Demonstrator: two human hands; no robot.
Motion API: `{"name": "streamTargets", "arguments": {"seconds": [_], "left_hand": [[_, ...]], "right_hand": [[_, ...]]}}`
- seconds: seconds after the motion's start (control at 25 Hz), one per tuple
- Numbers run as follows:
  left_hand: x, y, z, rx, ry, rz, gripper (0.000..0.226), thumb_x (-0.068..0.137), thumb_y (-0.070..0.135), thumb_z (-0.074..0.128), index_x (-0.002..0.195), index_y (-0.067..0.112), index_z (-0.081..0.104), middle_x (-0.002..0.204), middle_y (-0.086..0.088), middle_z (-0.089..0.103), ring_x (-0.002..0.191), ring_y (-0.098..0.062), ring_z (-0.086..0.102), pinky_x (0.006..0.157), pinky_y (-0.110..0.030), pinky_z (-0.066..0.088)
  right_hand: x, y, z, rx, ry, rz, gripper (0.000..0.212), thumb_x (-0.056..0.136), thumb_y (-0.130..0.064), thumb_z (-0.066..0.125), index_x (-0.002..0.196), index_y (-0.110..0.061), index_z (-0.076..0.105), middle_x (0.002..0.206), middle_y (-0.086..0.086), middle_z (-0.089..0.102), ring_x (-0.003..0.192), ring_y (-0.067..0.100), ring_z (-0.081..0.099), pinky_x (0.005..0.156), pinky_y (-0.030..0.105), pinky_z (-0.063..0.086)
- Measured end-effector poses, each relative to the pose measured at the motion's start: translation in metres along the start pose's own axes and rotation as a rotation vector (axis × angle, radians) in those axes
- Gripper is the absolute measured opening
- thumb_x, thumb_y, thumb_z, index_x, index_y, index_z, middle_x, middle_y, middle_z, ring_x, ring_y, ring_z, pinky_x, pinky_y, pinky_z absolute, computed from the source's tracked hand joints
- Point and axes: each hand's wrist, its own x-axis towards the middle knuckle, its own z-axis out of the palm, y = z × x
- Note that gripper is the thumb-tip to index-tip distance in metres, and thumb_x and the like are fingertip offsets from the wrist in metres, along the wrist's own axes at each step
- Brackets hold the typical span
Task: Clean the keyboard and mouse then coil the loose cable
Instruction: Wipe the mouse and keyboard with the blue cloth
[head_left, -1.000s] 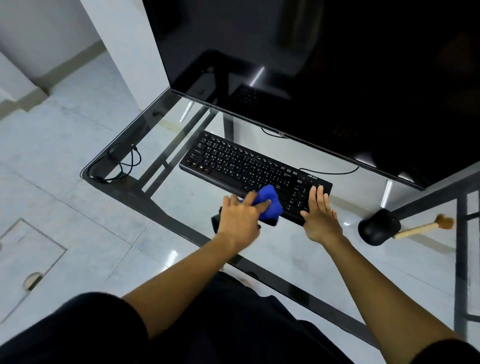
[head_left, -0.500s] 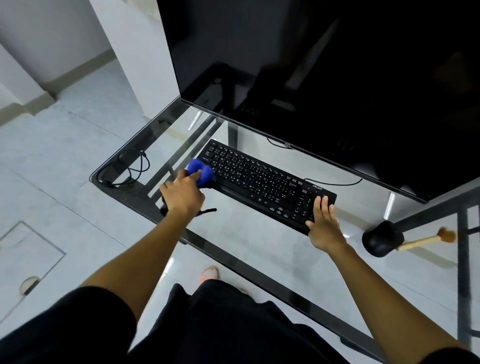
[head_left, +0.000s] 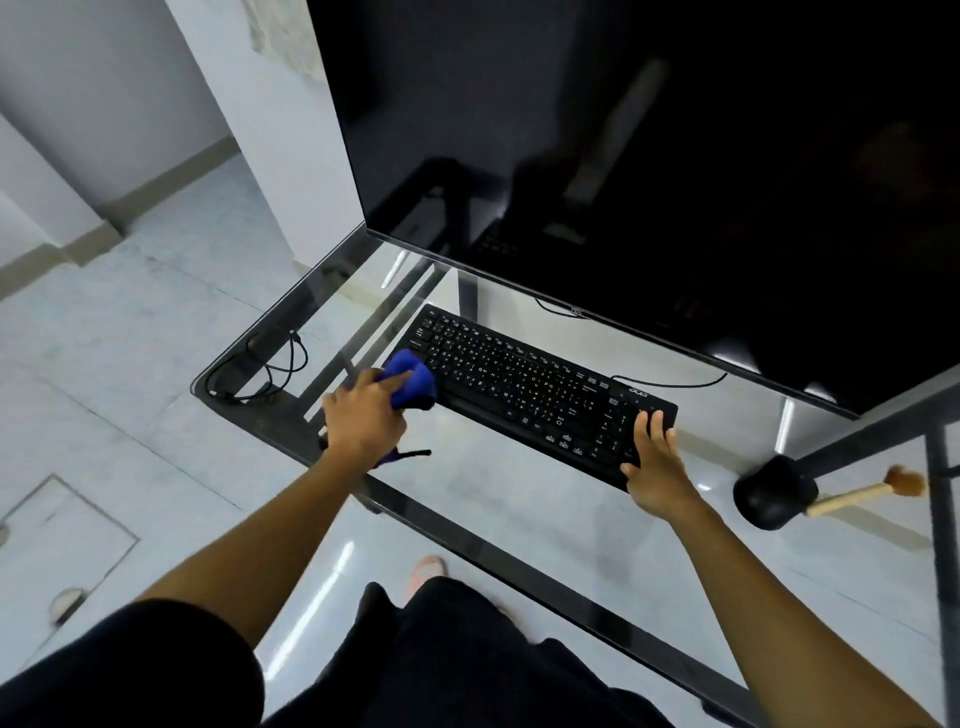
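Note:
A black keyboard (head_left: 524, 382) lies at an angle on the glass desk (head_left: 519, 499), under the monitor. My left hand (head_left: 363, 415) is shut on a bunched blue cloth (head_left: 413, 382) and presses it against the keyboard's left end. Flat on the keyboard's right end rests my right hand (head_left: 652, 462), fingers spread over the number keys. A black mouse (head_left: 774, 491) sits to the right of the keyboard. The loose black cable (head_left: 260, 371) lies in untidy loops at the desk's left corner.
A large dark monitor (head_left: 649, 171) overhangs the back of the desk. A small wooden-handled brush (head_left: 867, 488) lies beside the mouse. The keyboard's own thin cable (head_left: 670, 383) runs behind it. Dark metal frame bars show through the glass; tiled floor lies below.
My left hand swept the blue cloth from the keyboard's right-middle to its left end, where it stays now. My right hand kept holding the right end.

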Motion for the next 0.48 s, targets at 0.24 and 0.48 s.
{"name": "streamTargets", "arguments": {"seconds": [0.24, 0.48], "left_hand": [[0.024, 0.047, -0.011, -0.077, 0.013, 0.023, 0.05, 0.085, 0.027, 0.055, 0.134, 0.036, 0.047, 0.129, -0.007, 0.051, 0.108, -0.037, 0.056, 0.1, -0.049, 0.037], [0.022, 0.165, -0.003, -0.063, -0.111, 0.276, 0.046, 0.088, 0.036, 0.056, 0.132, 0.03, 0.048, 0.12, -0.008, 0.052, 0.105, -0.034, 0.056, 0.094, -0.042, 0.042]], "right_hand": [[-0.007, -0.001, -0.003, 0.077, 0.046, 0.005, 0.074, 0.097, -0.013, 0.046, 0.151, -0.021, -0.005, 0.158, -0.004, -0.017, 0.147, 0.02, -0.01, 0.118, 0.041, 0.019], [-0.03, 0.021, 0.004, 0.172, 0.145, 0.029, 0.081, 0.091, -0.03, 0.059, 0.151, -0.023, 0.005, 0.159, -0.009, 0.001, 0.146, 0.014, 0.015, 0.115, 0.036, 0.028]]}}
